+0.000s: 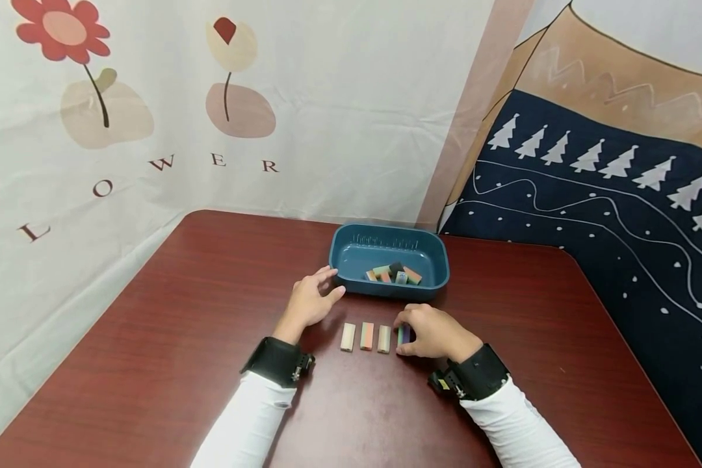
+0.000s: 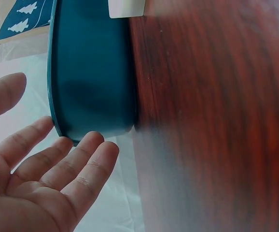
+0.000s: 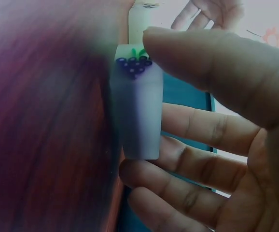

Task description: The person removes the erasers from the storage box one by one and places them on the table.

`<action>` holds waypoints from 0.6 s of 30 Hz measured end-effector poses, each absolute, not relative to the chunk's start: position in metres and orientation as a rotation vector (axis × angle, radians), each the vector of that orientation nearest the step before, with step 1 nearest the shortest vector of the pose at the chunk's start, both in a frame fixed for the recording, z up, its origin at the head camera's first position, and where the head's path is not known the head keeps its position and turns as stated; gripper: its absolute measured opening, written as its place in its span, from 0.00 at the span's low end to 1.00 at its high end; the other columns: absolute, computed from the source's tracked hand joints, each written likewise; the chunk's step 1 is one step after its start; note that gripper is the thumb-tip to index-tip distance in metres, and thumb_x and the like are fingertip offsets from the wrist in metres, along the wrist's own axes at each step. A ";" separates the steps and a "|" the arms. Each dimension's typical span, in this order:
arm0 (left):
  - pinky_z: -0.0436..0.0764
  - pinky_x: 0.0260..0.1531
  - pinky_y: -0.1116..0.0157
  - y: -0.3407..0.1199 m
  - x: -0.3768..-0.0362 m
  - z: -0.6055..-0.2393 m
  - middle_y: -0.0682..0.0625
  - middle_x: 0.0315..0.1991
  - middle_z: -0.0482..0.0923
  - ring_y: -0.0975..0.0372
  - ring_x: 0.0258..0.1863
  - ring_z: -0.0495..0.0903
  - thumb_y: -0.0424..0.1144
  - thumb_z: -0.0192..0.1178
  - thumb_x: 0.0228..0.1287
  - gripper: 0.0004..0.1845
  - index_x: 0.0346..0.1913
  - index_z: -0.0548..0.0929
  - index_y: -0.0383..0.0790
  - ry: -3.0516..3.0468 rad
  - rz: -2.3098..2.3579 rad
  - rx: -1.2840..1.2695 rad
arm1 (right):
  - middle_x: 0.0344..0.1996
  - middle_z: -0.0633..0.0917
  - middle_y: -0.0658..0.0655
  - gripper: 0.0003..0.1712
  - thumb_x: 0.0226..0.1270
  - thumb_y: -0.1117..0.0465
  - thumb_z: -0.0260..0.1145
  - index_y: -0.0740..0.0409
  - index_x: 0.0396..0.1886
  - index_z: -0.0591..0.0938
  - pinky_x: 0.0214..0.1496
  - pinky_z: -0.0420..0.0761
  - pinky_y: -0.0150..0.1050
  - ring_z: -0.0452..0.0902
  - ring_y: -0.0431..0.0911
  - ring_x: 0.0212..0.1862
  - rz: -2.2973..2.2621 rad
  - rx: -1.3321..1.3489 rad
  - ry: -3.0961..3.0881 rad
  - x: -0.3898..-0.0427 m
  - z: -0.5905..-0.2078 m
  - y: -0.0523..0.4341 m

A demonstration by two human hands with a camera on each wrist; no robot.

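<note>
My right hand [image 1: 435,331] pinches a small block [image 3: 137,111] lengthwise between thumb and fingers. The block's end has a purple grape bunch with green leaves; its side [image 1: 404,334] shows green and purple stripes from above. To its left, three blocks lie in a spaced row: a cream one [image 1: 348,337], an orange-and-cream one [image 1: 367,336] and another cream one [image 1: 384,339]. My left hand [image 1: 310,300] has its fingers extended, fingertips right at the near left corner of the blue tray [image 2: 89,63]. Nothing is in its grasp.
Several more blocks [image 1: 399,273] lie jumbled at the near right inside the tray. The tray stands near the back of a dark red wooden table [image 1: 222,279]. Printed cloths [image 1: 351,97] hang behind and to the right of it.
</note>
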State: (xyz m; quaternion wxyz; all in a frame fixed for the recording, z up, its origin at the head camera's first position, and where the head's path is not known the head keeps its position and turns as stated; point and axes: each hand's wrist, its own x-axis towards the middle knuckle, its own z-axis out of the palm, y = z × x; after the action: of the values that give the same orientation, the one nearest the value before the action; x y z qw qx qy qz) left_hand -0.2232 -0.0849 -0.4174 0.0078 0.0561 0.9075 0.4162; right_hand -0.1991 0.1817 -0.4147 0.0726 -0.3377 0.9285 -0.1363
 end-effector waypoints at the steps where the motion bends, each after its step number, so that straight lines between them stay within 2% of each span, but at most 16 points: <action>1: 0.62 0.64 0.44 -0.085 -0.223 -0.417 0.49 0.70 0.65 0.43 0.65 0.65 0.46 0.61 0.68 0.27 0.67 0.74 0.41 2.838 1.300 0.179 | 0.38 0.81 0.51 0.20 0.53 0.52 0.77 0.56 0.43 0.86 0.38 0.79 0.38 0.75 0.42 0.38 -0.412 -1.014 2.788 -0.199 -0.415 0.182; 7: 0.58 0.65 0.45 -0.084 -0.222 -0.413 0.48 0.70 0.65 0.45 0.64 0.67 0.45 0.61 0.67 0.27 0.67 0.74 0.40 2.835 1.304 0.188 | 0.40 0.82 0.52 0.21 0.54 0.52 0.76 0.58 0.45 0.85 0.40 0.79 0.40 0.77 0.43 0.40 -0.422 -1.005 2.775 -0.199 -0.414 0.183; 18: 0.60 0.65 0.46 -0.084 -0.221 -0.412 0.50 0.70 0.65 0.43 0.65 0.64 0.45 0.61 0.67 0.27 0.67 0.74 0.42 2.823 1.304 0.154 | 0.40 0.82 0.52 0.22 0.56 0.52 0.75 0.59 0.47 0.84 0.37 0.77 0.38 0.74 0.42 0.37 -0.476 -1.003 2.747 -0.200 -0.413 0.186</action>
State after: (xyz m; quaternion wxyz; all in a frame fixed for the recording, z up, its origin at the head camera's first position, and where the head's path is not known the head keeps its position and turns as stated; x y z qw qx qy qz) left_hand -0.2212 -0.0838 -0.4122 0.0142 0.0494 0.9066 0.4188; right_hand -0.2004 0.1863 -0.4131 0.0893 -0.3373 0.9234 -0.1599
